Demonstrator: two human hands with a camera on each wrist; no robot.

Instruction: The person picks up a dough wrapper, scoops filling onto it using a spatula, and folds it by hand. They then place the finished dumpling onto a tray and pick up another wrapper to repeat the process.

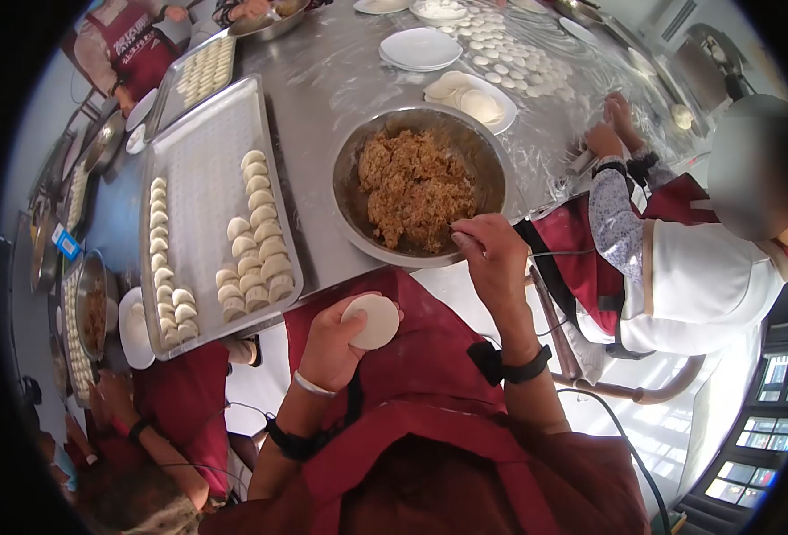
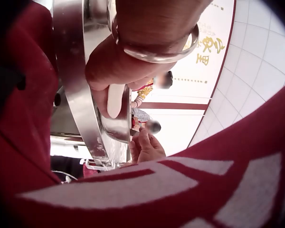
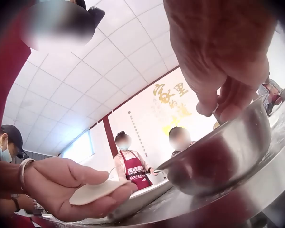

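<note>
A round white dumpling wrapper (image 1: 376, 323) lies across the fingers of my left hand (image 1: 330, 346), pinned by the thumb, in front of the apron. The right wrist view shows the same wrapper (image 3: 97, 192) flat on the curled fingers. My right hand (image 1: 499, 260) is at the near right rim of a steel bowl (image 1: 496, 174) of brown minced filling (image 1: 416, 183). Its thumb and fingers pinch a thin utensil, mostly hidden by the hand, with the fingertips beside the filling.
Left of the bowl, a metal tray (image 1: 202, 147) holds rows of folded dumplings (image 1: 269, 245). Beyond the bowl are a plate of wrappers (image 1: 479, 102), stacked white plates (image 1: 421, 49) and many scattered dough pieces (image 1: 510, 53). A person in white (image 1: 715, 276) sits close on the right.
</note>
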